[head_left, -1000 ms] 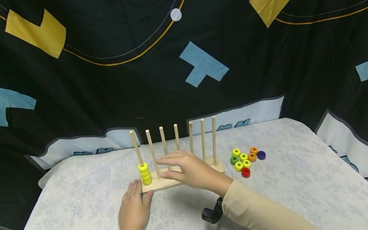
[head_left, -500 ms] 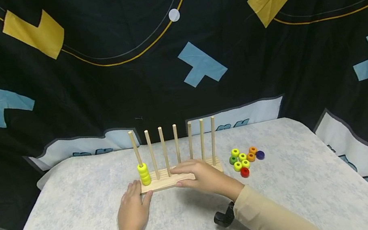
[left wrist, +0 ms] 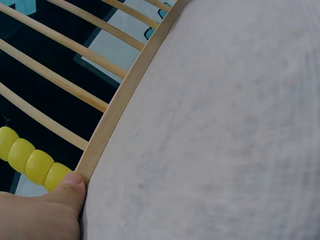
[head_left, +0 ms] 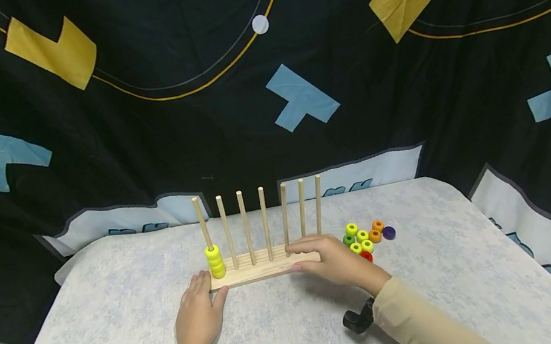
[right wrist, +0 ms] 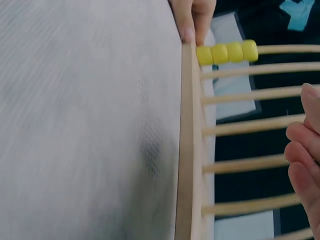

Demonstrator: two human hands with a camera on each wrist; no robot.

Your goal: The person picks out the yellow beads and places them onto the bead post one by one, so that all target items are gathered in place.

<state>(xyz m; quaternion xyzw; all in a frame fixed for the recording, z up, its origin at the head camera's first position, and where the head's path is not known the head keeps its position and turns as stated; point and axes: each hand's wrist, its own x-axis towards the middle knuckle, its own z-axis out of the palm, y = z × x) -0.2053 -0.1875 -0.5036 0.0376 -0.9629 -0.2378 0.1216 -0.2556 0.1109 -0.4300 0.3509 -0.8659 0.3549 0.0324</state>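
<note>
In the head view, a wooden peg stand has a row of upright pegs. Several yellow beads are stacked on its leftmost peg. My left hand holds the stand's left end, the thumb at the front corner and the fingers along the side. My right hand hovers over the right part of the base, thumb and fingers stretched forward and apart, hiding that end. No bead shows between its fingers in the right wrist view. The other pegs carry no beads.
Loose beads lie in a cluster right of the stand: several yellow ones, a green, orange ones, a purple and a red partly behind the right hand. A black cloth hangs behind the table.
My right hand has moved rightward along the stand, from near the second peg to its right end, partly covering the red bead now. The left hand stays put.
</note>
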